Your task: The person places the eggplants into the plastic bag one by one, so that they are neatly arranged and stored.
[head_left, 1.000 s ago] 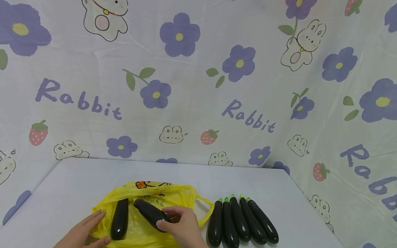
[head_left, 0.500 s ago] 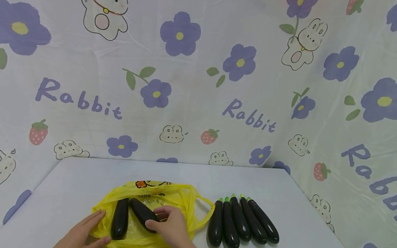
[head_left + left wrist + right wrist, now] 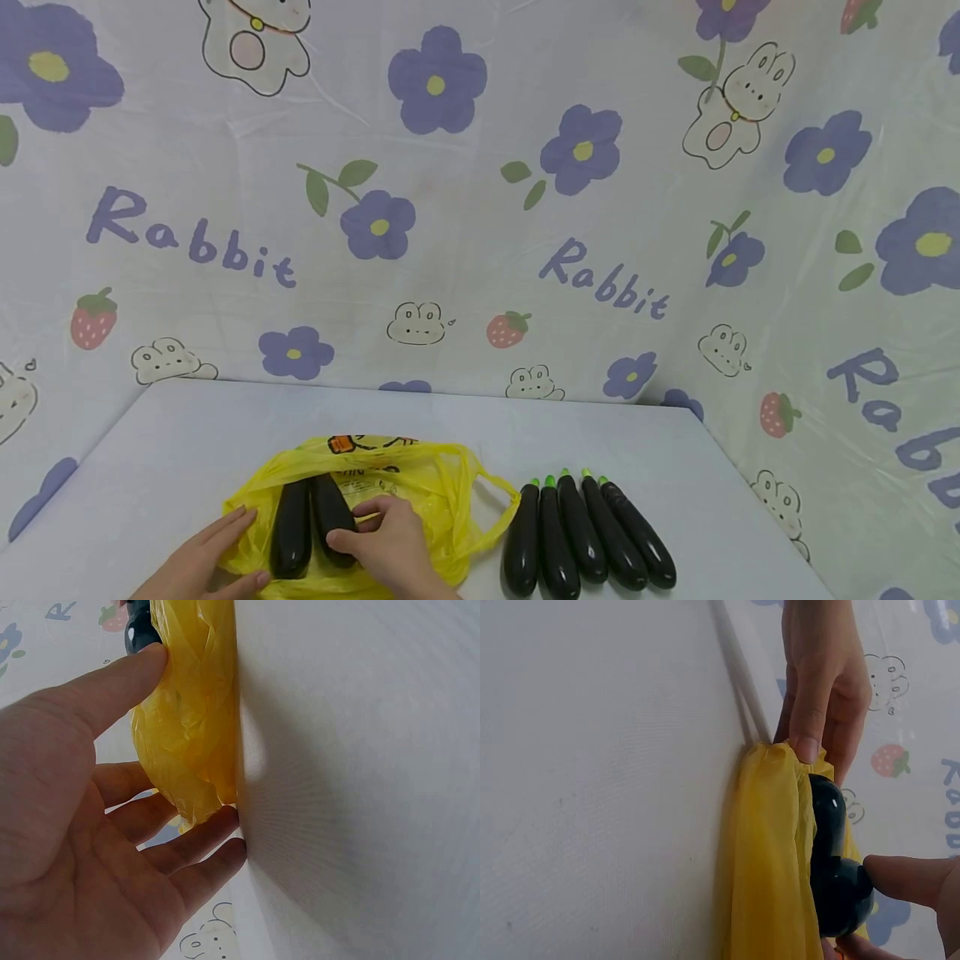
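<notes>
A yellow plastic bag (image 3: 438, 500) lies on its side with its mouth towards me. Inside it, one dark eggplant (image 3: 291, 533) rests at the left. My right hand (image 3: 393, 542) holds a second eggplant (image 3: 330, 517) by its near end, thumb on one side and fingers on the other; its stem end is hidden under the bag's upper layer. The right wrist view shows the two rounded ends side by side. My left hand (image 3: 202, 558) rests against the bag's left edge, fingers extended and thumb touching the rim. In the left wrist view its fingertips (image 3: 229, 817) touch the tabletop.
Several more eggplants (image 3: 573, 533) with green stems lie in a row on the white table (image 3: 712, 517), right of the bag. A bag handle loop (image 3: 502, 492) reaches towards them. Behind the table hangs a patterned cloth (image 3: 465, 183) with flowers and rabbits.
My right hand has moved left with the eggplant, turning it from slanted to nearly parallel with the one in the bag and sliding its stem end under the plastic. My left hand stays put.
</notes>
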Action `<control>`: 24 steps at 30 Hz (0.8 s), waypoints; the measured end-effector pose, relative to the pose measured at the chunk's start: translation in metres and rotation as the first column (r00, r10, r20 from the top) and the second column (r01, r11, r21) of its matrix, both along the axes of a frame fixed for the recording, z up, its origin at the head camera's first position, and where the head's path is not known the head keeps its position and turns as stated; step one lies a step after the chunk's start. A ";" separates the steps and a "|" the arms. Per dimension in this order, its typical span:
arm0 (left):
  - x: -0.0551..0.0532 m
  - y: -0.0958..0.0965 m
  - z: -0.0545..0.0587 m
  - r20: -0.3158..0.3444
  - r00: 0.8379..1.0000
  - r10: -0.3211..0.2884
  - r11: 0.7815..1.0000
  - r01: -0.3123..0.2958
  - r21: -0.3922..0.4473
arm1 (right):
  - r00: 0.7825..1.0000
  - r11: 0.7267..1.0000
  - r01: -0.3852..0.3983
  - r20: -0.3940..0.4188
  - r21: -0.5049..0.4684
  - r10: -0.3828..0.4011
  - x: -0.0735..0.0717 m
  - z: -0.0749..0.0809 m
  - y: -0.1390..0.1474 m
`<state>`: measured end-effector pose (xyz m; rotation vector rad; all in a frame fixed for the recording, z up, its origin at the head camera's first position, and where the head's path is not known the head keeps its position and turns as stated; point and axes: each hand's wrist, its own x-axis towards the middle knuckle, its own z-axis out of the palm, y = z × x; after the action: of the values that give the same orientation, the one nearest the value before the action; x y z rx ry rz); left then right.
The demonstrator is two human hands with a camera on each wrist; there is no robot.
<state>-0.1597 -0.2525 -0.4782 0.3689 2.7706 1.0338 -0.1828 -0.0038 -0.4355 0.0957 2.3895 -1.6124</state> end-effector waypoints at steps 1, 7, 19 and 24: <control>0.000 0.000 0.000 0.000 1.000 0.000 1.000 0.000 -0.001 | 1.000 1.000 -0.002 -0.002 -0.009 0.002 0.000 -0.001 -0.001; 0.000 0.001 0.001 0.007 1.000 0.005 1.000 -0.005 -0.012 | 1.000 1.000 -0.003 0.000 -0.009 0.003 0.000 -0.006 -0.006; -0.001 0.001 -0.001 -0.018 1.000 0.002 1.000 -0.003 -0.023 | 1.000 1.000 -0.022 0.013 -0.006 0.023 0.000 -0.013 -0.010; -0.002 0.000 -0.003 -0.011 1.000 -0.001 1.000 0.000 -0.024 | 0.999 1.000 -0.022 0.029 -0.015 0.022 0.000 -0.013 -0.010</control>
<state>-0.1616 -0.2529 -0.4812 0.3728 2.7895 1.0003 -0.1829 -0.0138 -0.4480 0.0896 2.3483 -1.6075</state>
